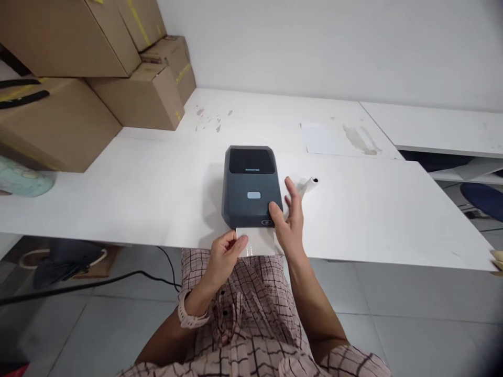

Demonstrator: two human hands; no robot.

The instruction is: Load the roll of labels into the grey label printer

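A dark grey-blue label printer lies on the white table near its front edge, with a black window at the back of its top and a pale button in the middle. A white label strip sticks out of its front toward me. My left hand pinches the strip's left edge between thumb and fingers. At the printer's front right corner, the thumb of my right hand rests near a small button. The other fingers of that hand are apart beside the printer's right side, holding nothing.
Right of the printer lies a white tube-like piece with a dark end. Cardboard boxes are stacked at the left. A sheet of paper lies farther back. Below the table, a black cable crosses the floor at left.
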